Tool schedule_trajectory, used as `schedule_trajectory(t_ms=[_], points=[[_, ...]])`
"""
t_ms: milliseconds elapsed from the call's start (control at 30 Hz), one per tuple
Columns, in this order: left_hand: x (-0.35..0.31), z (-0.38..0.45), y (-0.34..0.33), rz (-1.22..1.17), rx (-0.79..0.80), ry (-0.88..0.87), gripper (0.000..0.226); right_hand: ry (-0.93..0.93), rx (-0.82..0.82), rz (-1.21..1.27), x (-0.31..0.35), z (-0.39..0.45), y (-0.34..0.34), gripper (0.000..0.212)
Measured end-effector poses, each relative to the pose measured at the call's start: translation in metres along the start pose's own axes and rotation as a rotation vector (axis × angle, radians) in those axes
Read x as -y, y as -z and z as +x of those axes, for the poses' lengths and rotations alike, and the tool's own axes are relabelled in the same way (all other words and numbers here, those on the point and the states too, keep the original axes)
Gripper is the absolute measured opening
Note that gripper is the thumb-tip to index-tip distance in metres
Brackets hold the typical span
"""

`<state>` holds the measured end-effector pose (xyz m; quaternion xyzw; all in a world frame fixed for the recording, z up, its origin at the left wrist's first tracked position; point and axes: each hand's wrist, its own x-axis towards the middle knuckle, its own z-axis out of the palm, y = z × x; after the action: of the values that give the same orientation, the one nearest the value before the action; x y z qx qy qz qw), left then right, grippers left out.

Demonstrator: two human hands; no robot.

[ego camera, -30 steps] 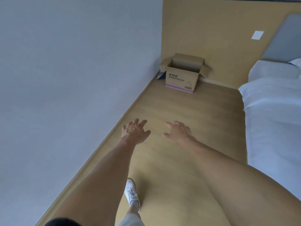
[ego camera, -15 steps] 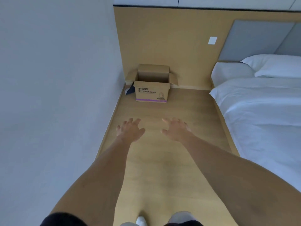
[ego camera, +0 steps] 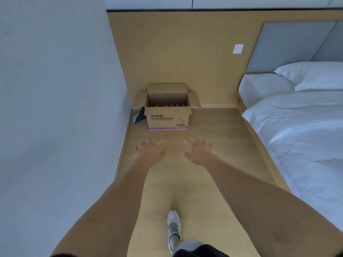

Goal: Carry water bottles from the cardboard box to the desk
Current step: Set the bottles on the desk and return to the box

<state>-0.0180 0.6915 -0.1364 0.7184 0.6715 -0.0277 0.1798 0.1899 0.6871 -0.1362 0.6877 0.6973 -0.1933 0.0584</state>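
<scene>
An open cardboard box with a purple stripe stands on the wooden floor in the far corner, flaps spread. Inside it, the caps of several water bottles show in a row along the near wall. Both my arms reach forward, well short of the box. My left hand is empty, palm down, fingers spread. My right hand is likewise empty with fingers spread. The desk is out of view.
A white wall runs along the left. A bed with white sheets fills the right side. A dark object lies between box and wall. My white shoe steps on the floor strip.
The box has come closer and now sits straight ahead, so the bottle caps inside show. My hands stay empty and outstretched. A foot has stepped forward.
</scene>
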Motion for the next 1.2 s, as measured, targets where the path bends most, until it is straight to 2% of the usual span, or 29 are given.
schedule_trajectory(t_ms=[267, 467, 600, 800, 933, 1200], points=[[0.052, 0.146, 0.074, -0.072, -0.107, 0.098, 0.048, 0.050, 0.026, -0.007, 0.044, 0.163, 0.058, 0.066], [0.072, 0.242, 0.091, -0.116, -0.006, 0.109, 0.052, 0.050, 0.060, -0.006, 0.076, 0.257, 0.083, 0.063], [0.082, 0.324, 0.097, -0.090, 0.005, 0.042, 0.040, 0.022, 0.046, 0.005, 0.080, 0.327, 0.090, 0.061], [0.100, 0.469, 0.130, -0.141, 0.064, -0.004, 0.046, -0.087, 0.058, -0.020, 0.083, 0.439, 0.121, 0.065], [0.111, 0.547, 0.157, -0.095, 0.131, -0.040, 0.055, -0.146, 0.024, 0.020, 0.093, 0.502, 0.150, 0.064], [0.120, 0.673, 0.163, -0.113, 0.203, -0.059, 0.052, -0.198, 0.063, 0.066, 0.079, 0.610, 0.172, 0.066]])
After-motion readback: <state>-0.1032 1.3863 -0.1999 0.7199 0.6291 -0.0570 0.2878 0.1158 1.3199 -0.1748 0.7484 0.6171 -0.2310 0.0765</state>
